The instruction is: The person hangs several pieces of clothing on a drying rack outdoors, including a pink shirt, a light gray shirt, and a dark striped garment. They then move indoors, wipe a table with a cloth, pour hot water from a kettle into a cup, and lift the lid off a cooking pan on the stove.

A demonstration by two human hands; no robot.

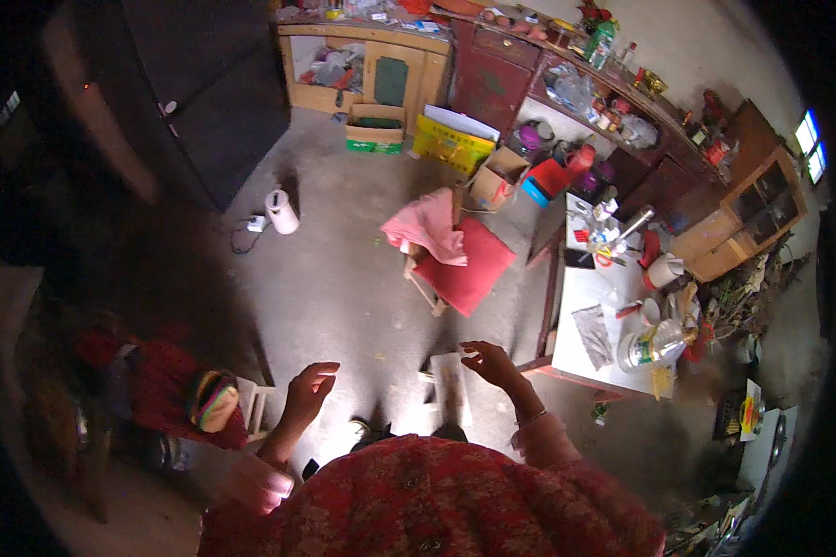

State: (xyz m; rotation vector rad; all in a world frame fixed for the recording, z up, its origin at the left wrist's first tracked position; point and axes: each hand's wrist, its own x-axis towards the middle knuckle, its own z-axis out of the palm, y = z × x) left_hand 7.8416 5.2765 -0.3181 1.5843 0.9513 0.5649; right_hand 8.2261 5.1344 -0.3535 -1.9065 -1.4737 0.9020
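Observation:
My left hand (pixel 309 394) hangs in the air over the concrete floor (pixel 327 292) with nothing in it. Its thumb and fingers are apart and slightly curled. Across from it, my right hand (pixel 493 367) is also bare of objects, thumb and index finger spread. Below the right hand stands a pale low stool or bench (pixel 450 383); whether the fingers touch it I cannot tell, but they look raised above it. Farther out is a chair with a red seat cushion (pixel 475 268). A pink cloth (pixel 428 226) hangs over its back.
At right, a white-topped table (pixel 571 341) holds a large plastic bottle (pixel 644 348), a grey cloth (pixel 592 336) and scissors. A pinkish-white cylinder (pixel 281 212) stands on the floor. Cardboard boxes (pixel 498 179) line the cabinets (pixel 491 83). Left is a dark door (pixel 209 90).

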